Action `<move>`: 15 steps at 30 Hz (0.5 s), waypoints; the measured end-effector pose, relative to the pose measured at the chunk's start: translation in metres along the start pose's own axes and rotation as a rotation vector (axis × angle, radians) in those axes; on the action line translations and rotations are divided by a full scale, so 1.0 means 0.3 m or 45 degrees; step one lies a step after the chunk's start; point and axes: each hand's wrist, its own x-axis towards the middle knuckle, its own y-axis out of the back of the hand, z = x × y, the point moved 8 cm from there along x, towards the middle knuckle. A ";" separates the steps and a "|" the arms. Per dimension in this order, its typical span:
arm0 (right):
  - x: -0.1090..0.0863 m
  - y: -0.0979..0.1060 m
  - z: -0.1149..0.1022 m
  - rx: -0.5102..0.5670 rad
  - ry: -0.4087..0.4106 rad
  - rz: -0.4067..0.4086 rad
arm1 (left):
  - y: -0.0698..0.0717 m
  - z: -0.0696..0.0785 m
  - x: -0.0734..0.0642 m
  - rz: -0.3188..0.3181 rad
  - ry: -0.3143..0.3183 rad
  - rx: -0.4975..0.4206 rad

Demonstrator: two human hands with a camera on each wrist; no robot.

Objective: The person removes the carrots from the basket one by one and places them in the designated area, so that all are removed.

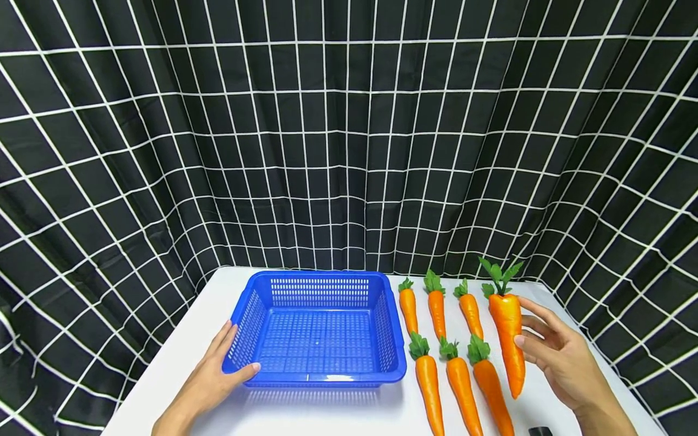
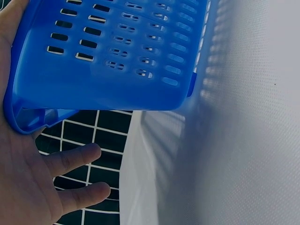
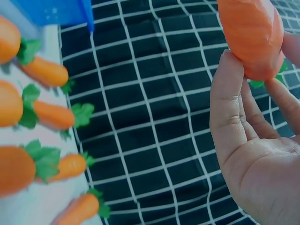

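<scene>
My left hand [image 1: 209, 375] holds the near left corner of an open blue plastic basket [image 1: 322, 379]. The thumb lies over the rim, with fingers along the outer left side. In the left wrist view, two fingers [image 2: 77, 197] stretch out free of the basket's slotted wall [image 2: 103, 89]. On the right, my right hand [image 1: 561, 351] pinches an orange carrot [image 1: 507, 333] with green leaves between thumb and fingers, leaves up and tip down. The right wrist view shows the fingertips against the carrot's thick end [image 3: 253, 42].
Two rows of carrots lie between basket and right hand, including a near one [image 1: 431, 393] and a far one [image 1: 407, 309]. The held carrot hides part of the far row. A small black object [image 1: 540, 431] lies at the front edge. A gridded black curtain [image 1: 338, 151] surrounds the white table [image 1: 185, 339].
</scene>
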 end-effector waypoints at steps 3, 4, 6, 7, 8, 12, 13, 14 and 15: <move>-0.005 0.035 0.021 -0.007 -0.015 0.029 | 0.001 0.000 -0.003 0.001 -0.003 0.003; -0.008 0.047 0.030 -0.004 -0.022 0.037 | 0.001 0.000 -0.003 0.003 -0.005 0.002; -0.014 0.069 0.047 0.002 -0.035 0.043 | 0.000 -0.001 -0.004 0.003 -0.008 0.004; -0.017 0.079 0.054 0.011 -0.040 0.042 | -0.001 -0.001 -0.004 0.001 -0.007 0.004; -0.019 0.089 0.062 0.019 -0.047 0.040 | -0.001 -0.001 -0.005 -0.001 -0.006 0.005; -0.026 0.126 0.090 0.038 -0.076 0.037 | 0.001 0.002 -0.004 0.004 -0.010 0.002; -0.028 0.133 0.097 0.043 -0.084 0.037 | 0.002 0.004 -0.004 0.006 -0.011 0.005; -0.031 0.141 0.105 0.049 -0.095 0.035 | 0.004 0.005 -0.004 0.008 -0.012 0.007; -0.034 0.148 0.113 0.060 -0.106 0.035 | 0.005 0.005 -0.003 0.009 -0.012 0.008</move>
